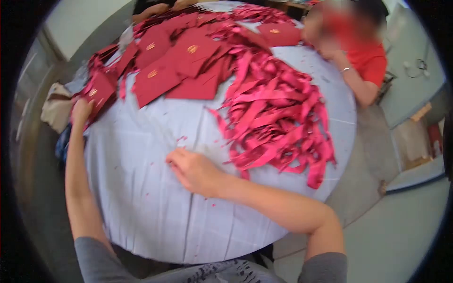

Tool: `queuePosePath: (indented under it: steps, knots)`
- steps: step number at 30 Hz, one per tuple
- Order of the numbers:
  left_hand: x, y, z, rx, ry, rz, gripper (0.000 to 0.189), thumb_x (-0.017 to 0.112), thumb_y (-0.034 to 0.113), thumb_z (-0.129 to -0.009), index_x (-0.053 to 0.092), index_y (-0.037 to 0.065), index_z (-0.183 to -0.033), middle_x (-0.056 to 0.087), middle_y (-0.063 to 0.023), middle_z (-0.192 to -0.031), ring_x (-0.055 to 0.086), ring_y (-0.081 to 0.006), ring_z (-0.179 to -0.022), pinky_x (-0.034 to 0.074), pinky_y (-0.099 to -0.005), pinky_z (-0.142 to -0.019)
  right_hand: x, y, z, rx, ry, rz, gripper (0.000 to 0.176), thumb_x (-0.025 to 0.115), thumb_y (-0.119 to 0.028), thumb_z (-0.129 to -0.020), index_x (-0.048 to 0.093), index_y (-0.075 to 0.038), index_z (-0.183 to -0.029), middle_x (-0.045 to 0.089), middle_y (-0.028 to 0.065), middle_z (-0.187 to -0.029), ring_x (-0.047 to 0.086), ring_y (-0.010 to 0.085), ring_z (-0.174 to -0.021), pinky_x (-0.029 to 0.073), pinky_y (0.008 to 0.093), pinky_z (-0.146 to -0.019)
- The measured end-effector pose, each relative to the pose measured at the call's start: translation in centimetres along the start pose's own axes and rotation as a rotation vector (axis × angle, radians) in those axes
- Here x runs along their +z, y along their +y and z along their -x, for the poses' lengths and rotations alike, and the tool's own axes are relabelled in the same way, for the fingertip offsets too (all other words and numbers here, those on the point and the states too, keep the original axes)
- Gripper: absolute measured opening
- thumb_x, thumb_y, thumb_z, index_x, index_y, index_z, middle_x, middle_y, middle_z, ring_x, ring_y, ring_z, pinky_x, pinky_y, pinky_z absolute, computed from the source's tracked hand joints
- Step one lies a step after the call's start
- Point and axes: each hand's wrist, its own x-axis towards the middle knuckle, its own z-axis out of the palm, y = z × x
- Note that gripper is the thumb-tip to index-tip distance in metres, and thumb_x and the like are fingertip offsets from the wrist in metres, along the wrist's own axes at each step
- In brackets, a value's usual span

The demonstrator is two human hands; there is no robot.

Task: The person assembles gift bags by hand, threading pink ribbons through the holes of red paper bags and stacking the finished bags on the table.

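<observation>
At the table's left edge, my left hand [83, 110] grips a dark red card-like piece [104, 89] with a gold emblem, which lies against a stack of similar ones. My right hand [197, 173] hovers above or rests on the white tablecloth [137, 198] near the middle. Its fingers are curled together, and whatever they hold, if anything, is too small to make out. To its right spreads a big heap of pinkish-red ribbons [278, 118]. Beyond it lies a pile of red cards [193, 52] with gold emblems.
Across the table at the right sits a person in a red top [370, 66], near a single red card [279, 34]. Another person's hands [158, 9] reach in at the far left. Small red scraps dot the cloth. A beige bag [56, 108] sits beside the left edge.
</observation>
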Motion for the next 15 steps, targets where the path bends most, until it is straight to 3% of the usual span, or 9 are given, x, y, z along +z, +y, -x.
queuePosePath:
  steps: [1, 3, 5, 8, 9, 10, 12, 14, 15]
  knots:
    - [-2.2, 1.5, 1.4, 0.085, 0.051, -0.095, 0.047, 0.061, 0.043, -0.083, 0.065, -0.003, -0.089, 0.064, -0.0259, -0.093, 0.063, -0.0403, -0.089, 0.051, -0.0480, -0.076, 0.0, 0.1, 0.0, -0.017, 0.004, 0.010, 0.015, 0.054, -0.002, -0.083, 0.054, 0.002, -0.098, 0.058, 0.0188, -0.093, 0.059, 0.0370, -0.084, 0.048, 0.0417, -0.072]
    - [-6.6, 6.8, 3.8, 0.044, 0.116, -0.210, 0.031, 0.060, 0.031, -0.084, 0.067, 0.000, -0.086, 0.065, -0.0222, -0.095, 0.065, -0.0367, -0.088, 0.053, -0.0460, -0.073, -0.2, -0.1, -0.1, -0.033, 0.010, 0.002, 0.015, 0.054, -0.001, -0.083, 0.054, 0.002, -0.098, 0.058, 0.0186, -0.093, 0.059, 0.0367, -0.085, 0.049, 0.0411, -0.072]
    - [-7.0, 9.9, 5.2, 0.294, 0.283, -0.038, 0.031, 0.057, 0.030, -0.083, 0.066, 0.000, -0.081, 0.064, -0.0214, -0.084, 0.064, -0.0358, -0.081, 0.051, -0.0478, -0.067, -0.2, -0.3, -0.1, -0.034, -0.003, -0.014, 0.013, 0.054, 0.000, -0.083, 0.054, 0.003, -0.096, 0.058, 0.0184, -0.093, 0.059, 0.0362, -0.085, 0.049, 0.0403, -0.072]
    - [-8.1, 16.7, 6.5, 0.340, -0.081, 0.589, 0.042, 0.064, 0.040, -0.082, 0.066, -0.003, -0.081, 0.063, -0.0251, -0.082, 0.063, -0.0359, -0.083, 0.048, -0.0447, -0.074, -0.2, -0.2, -0.2, -0.090, 0.025, 0.044, 0.013, 0.054, 0.000, -0.083, 0.055, 0.003, -0.096, 0.058, 0.0181, -0.093, 0.059, 0.0360, -0.084, 0.049, 0.0399, -0.073]
    - [-7.9, 18.2, 7.1, 0.533, 0.089, 0.523, 0.050, 0.066, 0.045, -0.080, 0.066, -0.003, -0.094, 0.063, -0.0244, -0.090, 0.061, -0.0357, -0.092, 0.048, -0.0423, -0.081, -0.1, -0.2, -0.1, -0.103, 0.016, 0.036, 0.013, 0.054, 0.000, -0.083, 0.055, 0.003, -0.096, 0.058, 0.0181, -0.093, 0.059, 0.0360, -0.084, 0.049, 0.0399, -0.073]
    - [-6.5, 19.5, 7.1, 0.603, 0.202, 0.487, 0.065, 0.067, 0.050, -0.077, 0.060, -0.002, -0.114, 0.059, -0.0247, -0.110, 0.056, -0.0363, -0.105, 0.045, -0.0412, -0.090, -0.1, -0.2, -0.1, -0.087, 0.012, 0.046, 0.013, 0.054, 0.000, -0.084, 0.055, 0.003, -0.096, 0.058, 0.0179, -0.093, 0.059, 0.0361, -0.084, 0.049, 0.0402, -0.073]
    - [-5.5, 21.4, 6.5, 0.456, 0.081, 0.389, 0.104, 0.070, 0.063, -0.068, 0.031, -0.002, -0.140, 0.042, -0.0271, -0.134, 0.043, -0.0373, -0.124, 0.036, -0.0395, -0.103, -0.5, -0.5, 0.0, -0.075, 0.016, 0.070, 0.012, 0.053, -0.002, -0.085, 0.055, 0.003, -0.096, 0.059, 0.0175, -0.092, 0.060, 0.0365, -0.083, 0.049, 0.0411, -0.072]
    - [-2.3, 21.6, 4.8, 0.485, -0.110, 0.599, 0.119, 0.070, 0.067, -0.064, 0.019, -0.007, -0.142, 0.035, -0.0295, -0.140, 0.036, -0.0364, -0.131, 0.030, -0.0374, -0.108, -0.5, -0.3, 0.0, -0.093, 0.027, 0.070, 0.012, 0.053, -0.002, -0.085, 0.055, 0.003, -0.096, 0.059, 0.0176, -0.092, 0.060, 0.0368, -0.082, 0.049, 0.0415, -0.072]
    - [-2.1, 21.6, 5.0, 0.412, -0.299, 0.723, 0.126, 0.071, 0.069, -0.062, 0.015, -0.011, -0.141, 0.028, -0.0308, -0.143, 0.031, -0.0345, -0.135, 0.027, -0.0358, -0.110, -0.4, -0.3, -0.1, -0.101, 0.029, 0.074, 0.012, 0.052, -0.003, -0.086, 0.055, 0.003, -0.096, 0.059, 0.0176, -0.092, 0.060, 0.0370, -0.082, 0.049, 0.0419, -0.072]
